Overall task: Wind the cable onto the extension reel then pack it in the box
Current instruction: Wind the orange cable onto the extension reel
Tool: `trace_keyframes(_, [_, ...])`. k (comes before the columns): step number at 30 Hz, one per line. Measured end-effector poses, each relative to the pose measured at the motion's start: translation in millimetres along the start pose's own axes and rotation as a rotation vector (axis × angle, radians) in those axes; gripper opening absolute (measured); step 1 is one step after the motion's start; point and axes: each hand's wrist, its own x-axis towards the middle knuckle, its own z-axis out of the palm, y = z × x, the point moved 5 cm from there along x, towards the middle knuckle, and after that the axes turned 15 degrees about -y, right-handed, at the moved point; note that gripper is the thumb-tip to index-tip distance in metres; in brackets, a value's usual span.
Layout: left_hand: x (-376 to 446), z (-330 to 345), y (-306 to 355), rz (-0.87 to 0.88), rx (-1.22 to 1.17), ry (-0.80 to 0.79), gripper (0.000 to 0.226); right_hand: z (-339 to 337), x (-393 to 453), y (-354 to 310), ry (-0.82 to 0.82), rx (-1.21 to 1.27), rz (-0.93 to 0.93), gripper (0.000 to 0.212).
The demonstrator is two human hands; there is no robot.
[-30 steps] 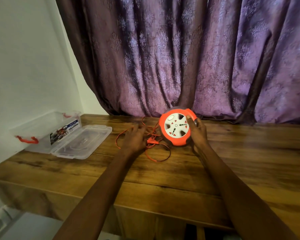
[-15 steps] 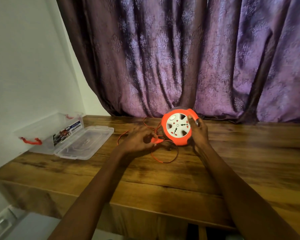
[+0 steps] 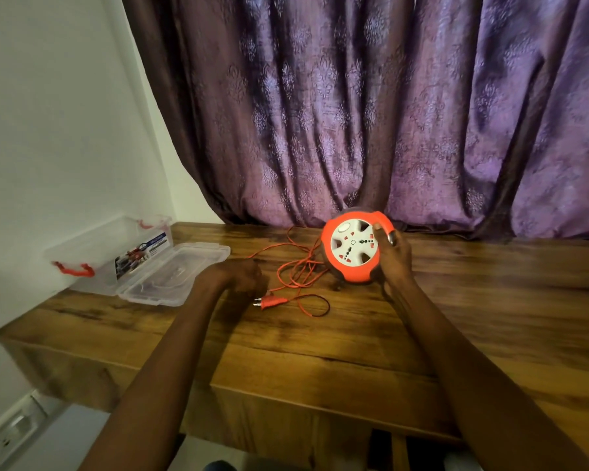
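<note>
The round orange extension reel (image 3: pixel 353 250), with a white socket face, stands on edge on the wooden table (image 3: pixel 354 341) near the curtain. My right hand (image 3: pixel 395 258) grips its right rim. Thin orange cable (image 3: pixel 295 271) lies in loose loops on the table left of the reel. Its orange plug (image 3: pixel 268 301) sits low over the table, pins pointing left, under the curled fingertips of my left hand (image 3: pixel 233 277), which pinch it. The clear plastic box (image 3: pixel 97 248) with red handles stands open at the far left, and its lid (image 3: pixel 177 275) lies flat beside it.
A purple patterned curtain (image 3: pixel 354 113) hangs right behind the table. A white wall (image 3: pixel 55 130) borders the left side, touching the box. A white wall socket (image 3: pixel 4 436) sits low at the bottom left. The table's front edge runs below my forearms.
My left hand has drawn the plug left and toward me, away from the reel, stretching the cable end out. The reel and right hand have stayed in place.
</note>
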Motion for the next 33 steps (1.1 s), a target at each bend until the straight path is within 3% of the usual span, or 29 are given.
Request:
trace_keyframes(4, [9,-12,18,-0.045,0.132,0.191,0.042,-1,1,1,0.019,0.022,0.006,0.039])
trace_keyframes(7, [26,-5,28,-0.021,0.015,0.191,0.056,0,0,-1,0.024,0.012,0.012,0.037])
trace_keyframes(13, [44,-5,40,0.122,-0.306,0.35,0.017,-1,-1,-8,0.009,0.025,-0.006,0.025])
trace_keyframes(19, [21,-1,67,0.402,-0.8,0.284,0.013,4,7,-30,-0.104,0.017,-0.066,0.021])
trace_keyframes(23, [-14,11,96,0.456,-0.934,0.12,0.023,14,8,-46,-0.182,-0.004,-0.12,0.016])
trace_keyframes(25, [-36,16,109,0.436,-0.914,0.188,0.026,15,7,-48,-0.206,-0.008,-0.126,0.017])
trace_keyframes(28, [-98,29,136,0.487,-0.939,0.269,0.062,16,6,-46,-0.232,-0.011,-0.119,0.017])
trace_keyframes(33, [-27,22,108,0.478,-1.121,0.273,0.02,12,7,-51,-0.233,0.012,-0.116,0.019])
